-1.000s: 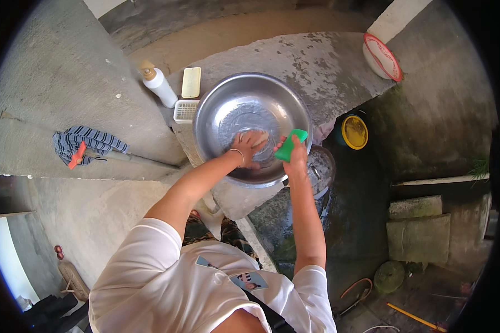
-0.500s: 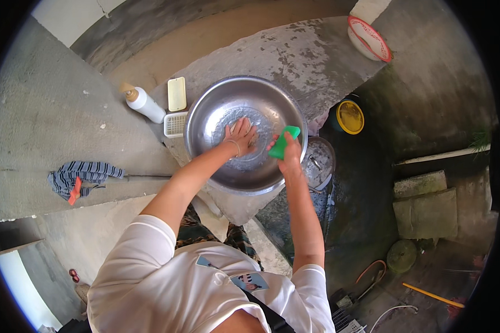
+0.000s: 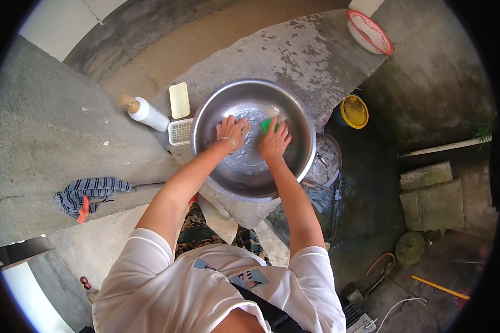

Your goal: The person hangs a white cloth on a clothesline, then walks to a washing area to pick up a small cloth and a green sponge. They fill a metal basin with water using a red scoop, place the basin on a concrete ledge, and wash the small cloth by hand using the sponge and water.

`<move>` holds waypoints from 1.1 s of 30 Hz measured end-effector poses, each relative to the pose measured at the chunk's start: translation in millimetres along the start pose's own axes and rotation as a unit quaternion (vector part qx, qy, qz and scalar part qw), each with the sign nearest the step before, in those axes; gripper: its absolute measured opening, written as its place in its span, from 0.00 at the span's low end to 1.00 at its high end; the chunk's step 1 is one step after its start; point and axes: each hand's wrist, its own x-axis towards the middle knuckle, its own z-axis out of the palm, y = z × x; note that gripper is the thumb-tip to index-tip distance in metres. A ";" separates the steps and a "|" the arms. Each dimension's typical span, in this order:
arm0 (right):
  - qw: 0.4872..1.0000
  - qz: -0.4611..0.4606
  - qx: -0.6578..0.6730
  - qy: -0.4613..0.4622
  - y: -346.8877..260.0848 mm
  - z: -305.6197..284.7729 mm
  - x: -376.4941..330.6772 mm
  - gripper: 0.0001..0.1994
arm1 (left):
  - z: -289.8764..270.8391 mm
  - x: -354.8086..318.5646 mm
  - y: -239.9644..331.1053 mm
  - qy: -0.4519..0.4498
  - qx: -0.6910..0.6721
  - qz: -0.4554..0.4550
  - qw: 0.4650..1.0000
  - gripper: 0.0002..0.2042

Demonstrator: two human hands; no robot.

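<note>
A large shiny steel basin [image 3: 309,139] stands on the concrete ledge in front of me. At its bottom lies a wet, clear, wrinkled-looking patch [image 3: 247,158]; I cannot tell whether it is water or a clear sheet. My left hand [image 3: 231,130] rests on the left of that patch, fingers stretched and apart. Beside it, my right hand [image 3: 273,145] presses a green block [image 3: 266,125] down against the basin's bottom, its fingers over the block and hiding most of it. Whether the block is soap or sponge I cannot tell.
Left of the basin are a white pump bottle [image 3: 149,115], a cream lid [image 3: 179,100] and a white slotted dish [image 3: 180,132]. A striped cloth [image 3: 89,194] lies farther left. To the right stand a lidded bucket [image 3: 328,155] and a yellow-rimmed bucket [image 3: 354,111].
My right hand has moved left and down from the basin's right rim, bringing the green block to the bottom. My left hand has shifted slightly left, and the view has shifted a little.
</note>
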 end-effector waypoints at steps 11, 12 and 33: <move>0.936 -0.090 0.266 -0.213 -46.5 14.1 -24.3 0.30 | 28.7 14.8 -67.1 -0.062 -0.379 -0.287 0.878 0.13; 0.958 -0.130 0.153 -0.203 -46.2 -0.5 -37.4 0.32 | 25.2 11.5 -59.0 -0.085 -0.418 -0.328 0.843 0.13; 0.912 0.048 0.408 -0.012 -51.5 -9.9 -19.8 0.19 | -33.3 -21.9 12.9 -0.235 -0.562 -0.424 0.670 0.16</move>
